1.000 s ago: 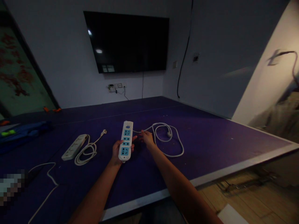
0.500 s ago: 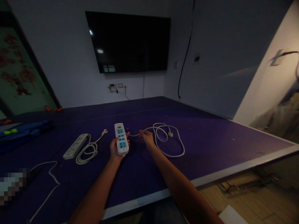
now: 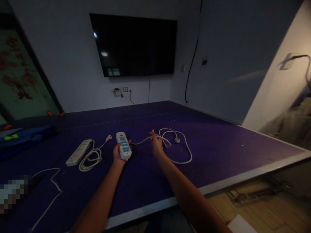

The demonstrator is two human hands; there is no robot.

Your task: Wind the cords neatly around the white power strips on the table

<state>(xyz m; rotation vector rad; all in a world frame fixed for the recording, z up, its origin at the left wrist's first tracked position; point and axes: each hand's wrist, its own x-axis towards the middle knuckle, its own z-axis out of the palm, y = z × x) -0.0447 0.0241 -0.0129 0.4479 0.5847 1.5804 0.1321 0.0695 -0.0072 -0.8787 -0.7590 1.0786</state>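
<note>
A white power strip with blue sockets rests in my left hand, sockets facing up and tilted toward me. My fingers wrap round its sides. Its pale cord runs right from the strip to my right hand, which is closed on it with the thumb pointing up. Beyond that hand the cord lies in loose loops on the purple tabletop, its plug inside them. The inner side of my right grip is partly hidden.
To the left lies a second white power strip with its coiled cord and plug. A thin cable crosses the near left. Blue cloth sits at the far left. The table's white edge runs along the front.
My right hand has slid right along the cord, drawing a longer stretch between the hands, and its thumb has turned up. The held power strip has shifted slightly left and down.
</note>
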